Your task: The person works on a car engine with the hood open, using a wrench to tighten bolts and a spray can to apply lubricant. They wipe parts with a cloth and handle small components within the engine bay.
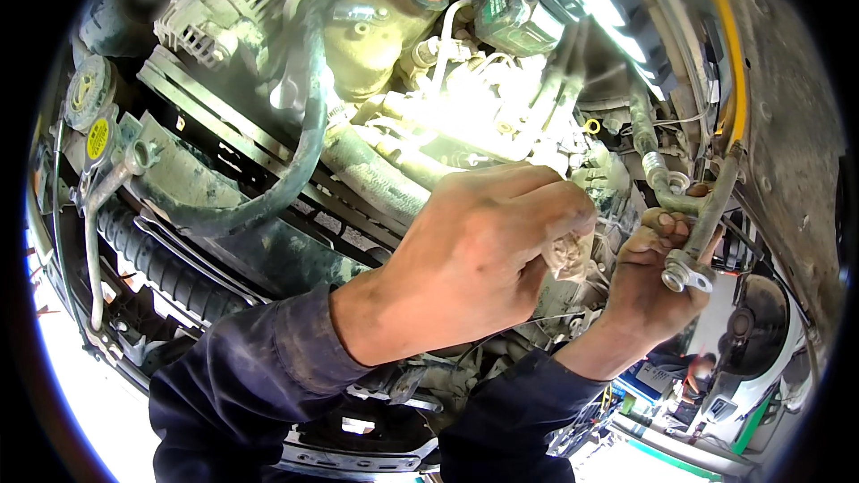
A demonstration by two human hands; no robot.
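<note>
My left hand [474, 250] is closed in the middle of the engine bay, its fingers bent round a small pale crumpled wad [568, 257]; I cannot tell whether that is cloth or plastic. To its right, my right hand [646, 282] grips a grey pipe [713, 206] close to its lower end. A metal flange fitting [687, 274] with a bolt eye sticks out past those fingers. Another pipe [658, 181] bends in just above the right hand. The right thumb and part of the fingers lie behind or against the pipe.
A black hose [309, 139] curves across the left side. Beyond it stand an alternator [224, 4] and a tan reservoir [371, 36] with a dark cap. A bright tube lamp [595, 9] glares near a dark green block [514, 13]. A yellow hose [732, 45] runs down the right.
</note>
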